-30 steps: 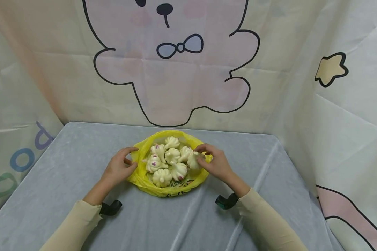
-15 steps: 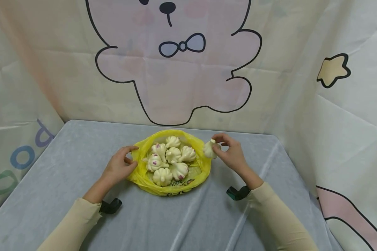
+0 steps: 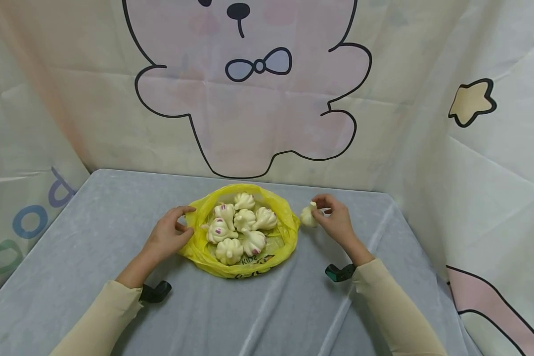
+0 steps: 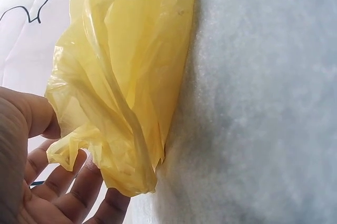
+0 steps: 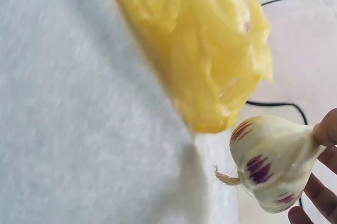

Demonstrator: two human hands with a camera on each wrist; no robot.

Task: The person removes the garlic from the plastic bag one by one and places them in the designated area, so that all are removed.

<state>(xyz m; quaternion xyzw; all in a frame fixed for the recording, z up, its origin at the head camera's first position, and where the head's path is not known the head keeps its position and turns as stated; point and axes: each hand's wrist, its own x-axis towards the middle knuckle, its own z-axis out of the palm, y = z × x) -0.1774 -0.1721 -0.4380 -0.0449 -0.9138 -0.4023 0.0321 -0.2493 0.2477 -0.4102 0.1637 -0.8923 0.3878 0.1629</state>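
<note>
A yellow plastic bag lies spread open on the table with several white, purple-streaked garlic bulbs inside. At its left rim, my left hand pinches the thin plastic. In the left wrist view the thumb is on the near side of the crumpled bag edge, and the fingers curl behind it. Just right of the bag, my right hand holds one garlic bulb by its stem. The right wrist view shows this bulb with its roots pointing toward the grey cloth.
Grey cloth covers the table. Behind it hangs a pale curtain with a cartoon animal, and printed fabric lines the right side. Black camera mounts sit at both wrists.
My right hand has lifted a garlic bulb out of the bag, carried it over the right rim and lowered it slightly to the right. The left hand stays at the left rim.
</note>
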